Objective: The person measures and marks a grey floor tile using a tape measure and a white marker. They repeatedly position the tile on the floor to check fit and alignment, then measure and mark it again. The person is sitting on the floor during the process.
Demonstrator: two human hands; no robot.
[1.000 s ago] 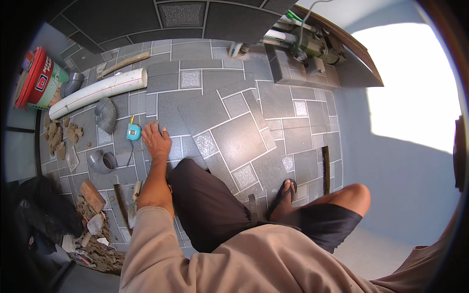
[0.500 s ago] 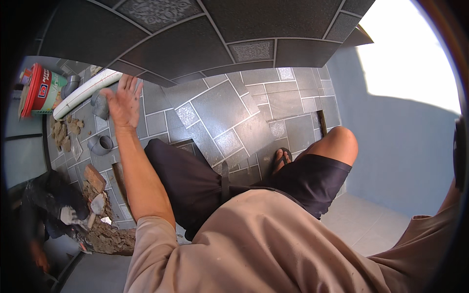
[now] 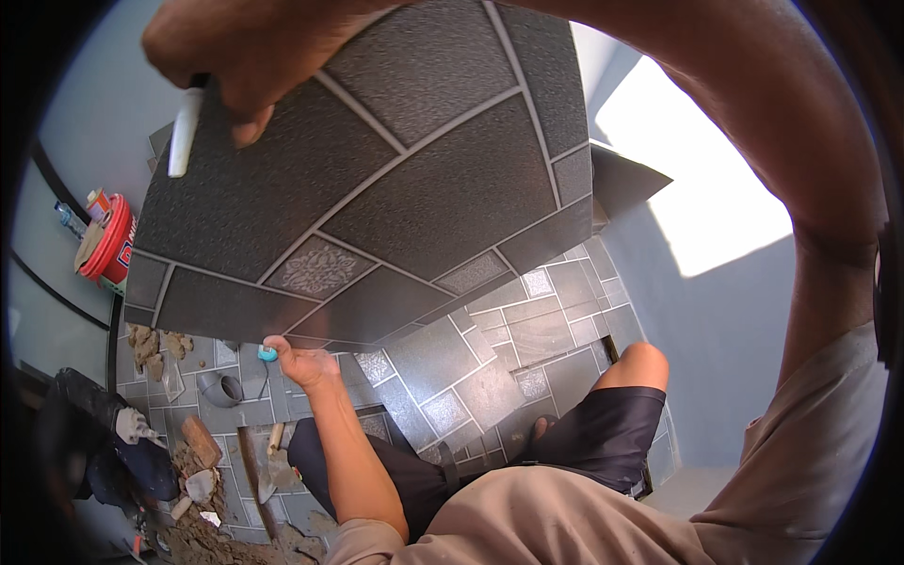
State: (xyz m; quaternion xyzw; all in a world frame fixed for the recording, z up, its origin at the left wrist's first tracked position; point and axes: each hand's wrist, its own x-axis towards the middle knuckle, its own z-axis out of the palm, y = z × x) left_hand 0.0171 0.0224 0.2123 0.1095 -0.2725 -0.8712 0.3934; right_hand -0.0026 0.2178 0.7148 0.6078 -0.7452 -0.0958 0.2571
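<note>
A large dark grey patterned tile [image 3: 433, 184] stands tilted before me. My left hand [image 3: 309, 363] grips its lower edge with the thumb against it; the other fingers are mostly hidden. A small turquoise item [image 3: 268, 353] shows beside that thumb; I cannot tell whether it is held. My right arm reaches across the top of the view. Over the tile's upper left part, my right hand [image 3: 240, 61] is closed around a white pen-like stick [image 3: 185, 132], its pale end pointing down. One of its fingertips lies close to the tile's face.
Left of the tile stands a red bucket [image 3: 118, 240]. A grey pipe elbow [image 3: 219, 389], a brick [image 3: 201, 441] and mortar lumps lie on the tiled floor. Another person's gloved hand [image 3: 134, 426] is at lower left. A blue-grey wall [image 3: 725, 311] rises at right.
My left hand, spread open before, now holds the tile's lower edge. My right arm has come in across the top with the white stick. The tile now fills more of the view.
</note>
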